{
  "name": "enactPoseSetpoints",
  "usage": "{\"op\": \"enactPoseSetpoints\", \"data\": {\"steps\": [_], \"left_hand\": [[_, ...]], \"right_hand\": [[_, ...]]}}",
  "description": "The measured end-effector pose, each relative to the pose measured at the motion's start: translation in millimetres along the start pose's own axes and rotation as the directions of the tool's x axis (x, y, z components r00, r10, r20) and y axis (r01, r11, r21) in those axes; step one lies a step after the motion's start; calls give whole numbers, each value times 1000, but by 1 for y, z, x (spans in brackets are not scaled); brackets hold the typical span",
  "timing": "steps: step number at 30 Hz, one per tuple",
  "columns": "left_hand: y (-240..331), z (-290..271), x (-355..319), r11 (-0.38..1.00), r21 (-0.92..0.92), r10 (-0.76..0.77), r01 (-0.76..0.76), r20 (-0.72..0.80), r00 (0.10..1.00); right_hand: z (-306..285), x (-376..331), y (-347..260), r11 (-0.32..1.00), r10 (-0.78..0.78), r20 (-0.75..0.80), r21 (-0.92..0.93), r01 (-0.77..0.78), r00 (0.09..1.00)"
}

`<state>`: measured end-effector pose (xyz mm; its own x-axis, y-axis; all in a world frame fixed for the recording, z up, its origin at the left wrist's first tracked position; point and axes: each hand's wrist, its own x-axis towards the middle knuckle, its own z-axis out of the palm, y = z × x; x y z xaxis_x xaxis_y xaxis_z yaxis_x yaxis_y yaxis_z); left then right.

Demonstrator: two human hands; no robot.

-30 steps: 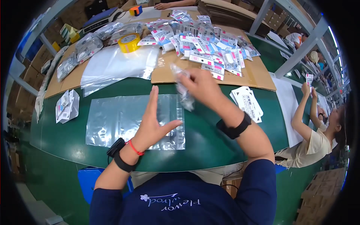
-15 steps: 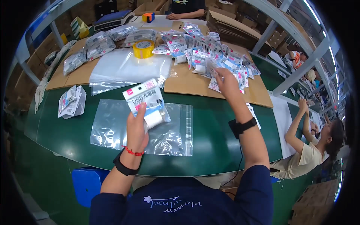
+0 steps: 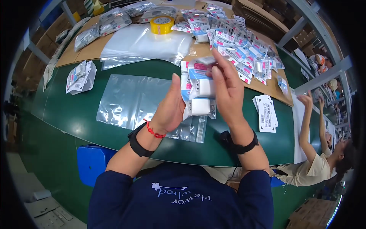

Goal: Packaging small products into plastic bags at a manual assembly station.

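Note:
Two packaged chargers, each a white plug in a clear pouch with a printed card, overlap between my hands. My left hand (image 3: 170, 110) holds the lower charger packet (image 3: 200, 107) from the left side, thumb up and fingers hidden behind it. At the right, my right hand (image 3: 231, 89) is closed at the edge of the upper charger packet (image 3: 206, 87), partly covering it. Under them a clear zip bag (image 3: 124, 101) lies flat on the green table (image 3: 76, 112). Beyond my right hand, a pile of similar packets (image 3: 225, 38) covers some cardboard (image 3: 284, 95).
A yellow tape roll (image 3: 162, 26) rests by stacked clear bags (image 3: 146, 45). Filled bags (image 3: 114, 21) lie at the far left. Left on the table are cards with a packet (image 3: 81, 78); white printed cards (image 3: 266, 114) lie right. A co-worker (image 3: 314, 164) sits at the right.
My right hand has come back from the pile with a second charger packet and met my left hand. The left hand's packet has moved right. The view has shifted.

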<state>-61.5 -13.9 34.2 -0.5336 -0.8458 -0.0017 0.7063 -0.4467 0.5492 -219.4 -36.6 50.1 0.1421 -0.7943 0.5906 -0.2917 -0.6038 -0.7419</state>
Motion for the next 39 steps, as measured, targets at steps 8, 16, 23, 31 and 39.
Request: {"op": "enactPoseSetpoints", "data": {"steps": [8,16,23,31,39], "left_hand": [[-14,-18,-7,946,323,65,-17,-139,988],[-15,-48,-19,613,780,312,-126,-93,945],[19,-58,-31,925,-292,-260,242,-22,965],[24,-79,-53,993,107,74,-53,-205,976],[25,-58,-42,974,147,196,-172,-169,966]], "right_hand": [[14,-28,6,983,-98,-2,154,97,995],[-17,-30,9,626,478,446,431,-649,757],[9,-43,3,931,-244,274,-200,304,930],[-13,-22,-12,725,-245,713,-315,612,657],[-73,-33,130,309,216,119,-950,48,969]]}}
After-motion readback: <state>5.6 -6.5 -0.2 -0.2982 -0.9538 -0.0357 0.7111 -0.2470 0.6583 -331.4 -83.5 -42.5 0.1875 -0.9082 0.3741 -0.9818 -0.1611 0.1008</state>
